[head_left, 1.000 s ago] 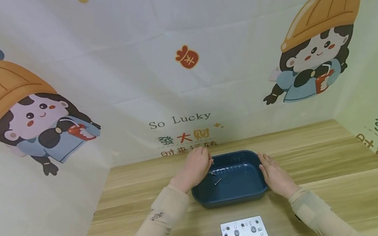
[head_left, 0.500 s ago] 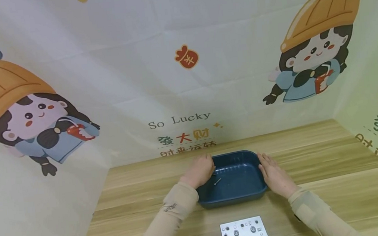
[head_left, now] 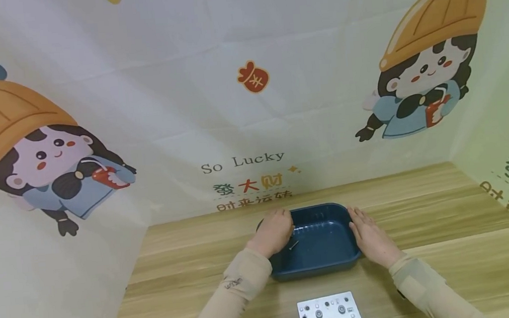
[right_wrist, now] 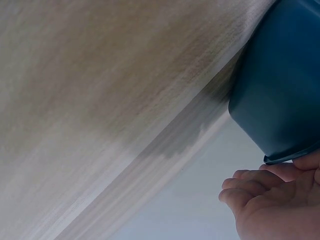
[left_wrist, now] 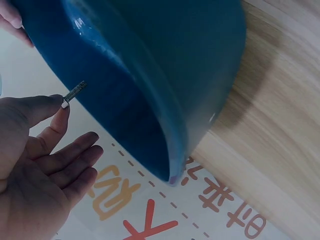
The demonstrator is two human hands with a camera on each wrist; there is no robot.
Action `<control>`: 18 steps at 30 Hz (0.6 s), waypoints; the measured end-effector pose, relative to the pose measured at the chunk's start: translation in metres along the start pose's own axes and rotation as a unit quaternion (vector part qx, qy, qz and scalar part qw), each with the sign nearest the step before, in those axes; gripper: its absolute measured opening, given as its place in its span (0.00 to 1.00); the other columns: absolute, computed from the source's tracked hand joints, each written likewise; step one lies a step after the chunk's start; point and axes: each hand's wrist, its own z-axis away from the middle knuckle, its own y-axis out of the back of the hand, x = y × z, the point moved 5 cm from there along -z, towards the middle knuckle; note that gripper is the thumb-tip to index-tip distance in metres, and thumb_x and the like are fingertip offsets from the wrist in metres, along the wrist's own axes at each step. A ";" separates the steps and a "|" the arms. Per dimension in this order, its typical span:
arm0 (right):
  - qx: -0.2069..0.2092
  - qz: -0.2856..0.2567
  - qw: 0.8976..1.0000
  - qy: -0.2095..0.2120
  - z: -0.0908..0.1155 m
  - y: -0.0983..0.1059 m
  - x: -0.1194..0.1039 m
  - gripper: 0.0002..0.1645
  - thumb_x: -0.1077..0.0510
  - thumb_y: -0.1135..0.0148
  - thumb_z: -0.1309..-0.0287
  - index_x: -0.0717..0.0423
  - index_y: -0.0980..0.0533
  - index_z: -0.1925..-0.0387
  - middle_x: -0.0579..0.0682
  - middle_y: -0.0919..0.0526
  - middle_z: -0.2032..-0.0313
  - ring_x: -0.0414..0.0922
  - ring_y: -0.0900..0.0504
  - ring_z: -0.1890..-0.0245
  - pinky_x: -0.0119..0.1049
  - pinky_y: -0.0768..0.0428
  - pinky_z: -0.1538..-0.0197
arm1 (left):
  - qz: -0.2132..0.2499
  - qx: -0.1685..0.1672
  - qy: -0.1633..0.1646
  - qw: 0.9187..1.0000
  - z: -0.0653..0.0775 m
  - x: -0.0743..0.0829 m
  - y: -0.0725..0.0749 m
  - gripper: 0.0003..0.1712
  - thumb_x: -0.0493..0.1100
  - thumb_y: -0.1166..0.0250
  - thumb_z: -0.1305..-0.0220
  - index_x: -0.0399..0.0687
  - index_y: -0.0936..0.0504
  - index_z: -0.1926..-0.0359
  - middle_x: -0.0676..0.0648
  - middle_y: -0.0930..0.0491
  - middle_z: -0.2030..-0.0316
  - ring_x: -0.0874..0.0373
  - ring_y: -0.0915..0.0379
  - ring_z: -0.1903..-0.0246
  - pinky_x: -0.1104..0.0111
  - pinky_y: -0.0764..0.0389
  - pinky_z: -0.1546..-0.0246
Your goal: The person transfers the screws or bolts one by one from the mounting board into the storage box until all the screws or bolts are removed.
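Observation:
My left hand [head_left: 273, 232] is over the left end of the dark blue tray [head_left: 327, 258]. In the left wrist view, its thumb and index finger pinch a small metal screw [left_wrist: 76, 91] by the head, threaded end pointing outward; the other fingers are spread loosely. Another screw [head_left: 294, 245] lies on the tray floor. At the tray's right end, my right hand [head_left: 374, 238] rests against the rim with its fingers extended, and the right wrist view shows the fingers touching that rim from outside. Part of the tray's left side is hidden behind my left hand.
A silver metal plate [head_left: 332, 316] with several holes and round fittings lies on the wooden table [head_left: 179, 282], nearer to me than the tray. Behind the table stands a printed cloth wall [head_left: 179, 135], and further cloth encloses both sides.
My left hand has come down from the tray's back left rim and shifted right, further over the tray. The right hand keeps its place on the rim.

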 end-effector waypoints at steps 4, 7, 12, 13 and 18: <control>0.001 0.002 1.000 0.000 -0.001 0.000 0.001 0.29 0.61 0.59 0.25 0.76 0.43 0.31 0.76 0.41 0.32 0.71 0.43 0.31 0.63 0.41 0.30 | -0.008 0.010 -0.010 1.000 -0.001 0.003 0.001 0.09 0.42 0.37 0.32 0.38 0.21 0.60 0.44 0.18 0.62 0.51 0.21 0.57 0.62 0.21 0.47; 0.003 0.004 1.000 0.004 -0.001 0.000 0.001 0.29 0.61 0.58 0.25 0.76 0.43 0.31 0.77 0.41 0.33 0.71 0.42 0.31 0.63 0.40 0.30 | -0.006 0.005 -0.010 1.000 0.000 0.006 0.000 0.09 0.42 0.38 0.32 0.38 0.21 0.60 0.43 0.18 0.62 0.50 0.21 0.56 0.62 0.21 0.47; 0.004 0.005 1.000 0.006 0.000 -0.001 0.001 0.28 0.61 0.58 0.25 0.76 0.43 0.31 0.77 0.40 0.33 0.71 0.42 0.31 0.63 0.40 0.30 | -0.007 -0.018 0.001 1.000 0.002 0.009 -0.006 0.10 0.43 0.39 0.31 0.38 0.21 0.59 0.43 0.19 0.61 0.50 0.21 0.56 0.62 0.20 0.49; 0.004 0.005 1.000 0.006 0.000 -0.001 0.002 0.28 0.61 0.58 0.25 0.76 0.43 0.31 0.77 0.40 0.33 0.71 0.42 0.31 0.63 0.40 0.30 | -0.009 -0.019 0.002 1.000 0.002 0.009 -0.007 0.11 0.43 0.40 0.30 0.37 0.21 0.58 0.43 0.19 0.61 0.50 0.21 0.56 0.62 0.19 0.50; 0.004 0.004 1.000 0.004 -0.001 -0.001 0.003 0.28 0.61 0.59 0.25 0.75 0.43 0.31 0.76 0.40 0.33 0.70 0.42 0.30 0.63 0.41 0.30 | -0.016 -0.011 0.003 1.000 0.004 0.011 -0.007 0.11 0.43 0.40 0.30 0.38 0.21 0.58 0.43 0.19 0.61 0.50 0.22 0.57 0.62 0.19 0.51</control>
